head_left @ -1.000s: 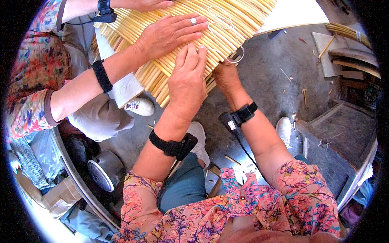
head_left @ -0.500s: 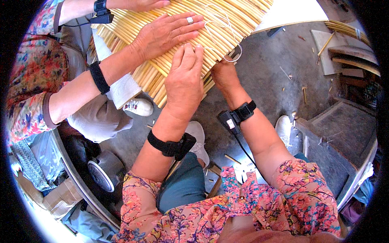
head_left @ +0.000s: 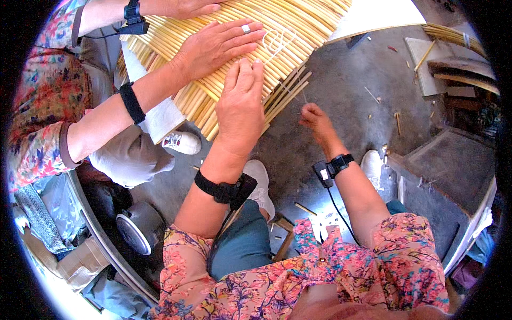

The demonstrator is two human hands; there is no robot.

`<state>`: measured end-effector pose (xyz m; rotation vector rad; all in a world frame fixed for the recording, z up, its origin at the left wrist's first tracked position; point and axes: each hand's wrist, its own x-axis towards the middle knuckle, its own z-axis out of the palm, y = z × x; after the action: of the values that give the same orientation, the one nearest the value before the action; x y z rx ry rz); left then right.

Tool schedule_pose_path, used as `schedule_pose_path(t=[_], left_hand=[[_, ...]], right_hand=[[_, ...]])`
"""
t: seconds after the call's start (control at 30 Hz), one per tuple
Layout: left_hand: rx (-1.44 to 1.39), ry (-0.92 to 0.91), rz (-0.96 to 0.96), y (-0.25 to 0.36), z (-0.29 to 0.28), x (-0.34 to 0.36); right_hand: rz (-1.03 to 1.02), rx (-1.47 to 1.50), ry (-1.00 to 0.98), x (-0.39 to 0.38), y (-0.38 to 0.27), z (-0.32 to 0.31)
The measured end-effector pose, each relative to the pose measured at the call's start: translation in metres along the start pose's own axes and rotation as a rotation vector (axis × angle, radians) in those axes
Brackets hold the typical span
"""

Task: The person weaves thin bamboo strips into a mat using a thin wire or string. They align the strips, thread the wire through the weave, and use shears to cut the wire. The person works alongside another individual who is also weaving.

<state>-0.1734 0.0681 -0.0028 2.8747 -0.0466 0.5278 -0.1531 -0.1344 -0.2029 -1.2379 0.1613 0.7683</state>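
A mat of straight yellow canes (head_left: 298, 42) lies in front of me, with a loose loop of white cord (head_left: 278, 41) on top. My left hand (head_left: 240, 101) is closed at its near edge, fingers pressed together on the canes; the thumb is hidden. Off the mat's right corner, my right hand (head_left: 319, 122) is closed in a pinch on a thin thread (head_left: 304, 96) that runs up toward the cane ends. A co-worker's ringed hand (head_left: 216, 45) lies flat on the mat beside my left hand, and their other hand (head_left: 192, 7) rests farther back.
White boards (head_left: 376, 20) support the mat. More canes lie bundled (head_left: 453, 38) at the far right. A dark wooden box (head_left: 442, 170) stands at the right, a metal pot (head_left: 140, 226) at the lower left. Cane scraps (head_left: 398, 122) litter the floor.
My right hand has come out from under the mat's edge, moving right and toward me, drawing the thread. The white cord loop on the mat has shrunk. My left hand stays put.
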Motion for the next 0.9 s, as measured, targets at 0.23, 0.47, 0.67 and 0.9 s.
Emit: schedule_pose_path(t=[0.23,0.47,0.67,0.9], left_hand=[[0.005,0.013,0.008,-0.002,0.004,-0.002],[0.017,0.009,0.009,-0.002,0.001,-0.003],[0.023,0.011,0.001,-0.003,0.001,-0.003],[-0.017,0.047,0.039,0.004,0.01,0.002]], right_hand=[[0.166,-0.055,0.63,-0.031,0.031,-0.144],[-0.24,0.698,0.508,-0.042,-0.057,-0.178],[-0.572,1.036,0.134,-0.043,-0.144,-0.175],[-0.631,-0.521,0.908,-0.036,-0.074,-0.25]])
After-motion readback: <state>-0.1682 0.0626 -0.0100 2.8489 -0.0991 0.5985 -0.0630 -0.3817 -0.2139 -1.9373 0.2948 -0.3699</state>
